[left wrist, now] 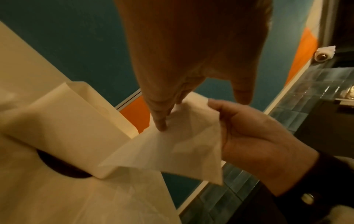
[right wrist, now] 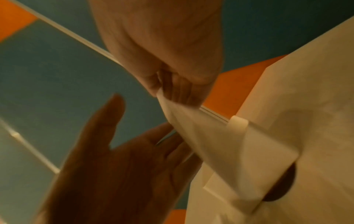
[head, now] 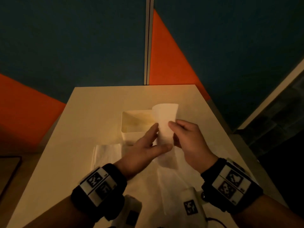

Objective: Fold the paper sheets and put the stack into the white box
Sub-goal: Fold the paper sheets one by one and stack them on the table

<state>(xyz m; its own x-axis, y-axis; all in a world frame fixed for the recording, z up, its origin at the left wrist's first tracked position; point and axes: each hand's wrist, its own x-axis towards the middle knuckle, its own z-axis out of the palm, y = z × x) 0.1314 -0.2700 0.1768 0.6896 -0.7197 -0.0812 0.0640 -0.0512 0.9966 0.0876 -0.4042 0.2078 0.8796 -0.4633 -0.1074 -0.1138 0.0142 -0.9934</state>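
A folded white paper sheet (head: 164,119) stands upright in the air just right of the open white box (head: 130,129) on the beige table (head: 82,129). My right hand (head: 172,134) pinches the sheet's right edge between thumb and fingers; the right wrist view shows the pinch (right wrist: 178,92) on the paper (right wrist: 201,130). My left hand (head: 158,137) has straight fingers laid against the sheet's left side, the thumb under it. In the left wrist view a fingertip (left wrist: 161,122) presses on the sheet (left wrist: 172,150) beside the box (left wrist: 72,121).
More flat white sheets (head: 107,153) lie on the table in front of the box and under my wrists (head: 172,178). Blue and orange wall panels (head: 164,55) stand right behind the table. A dark floor drops off at the right edge.
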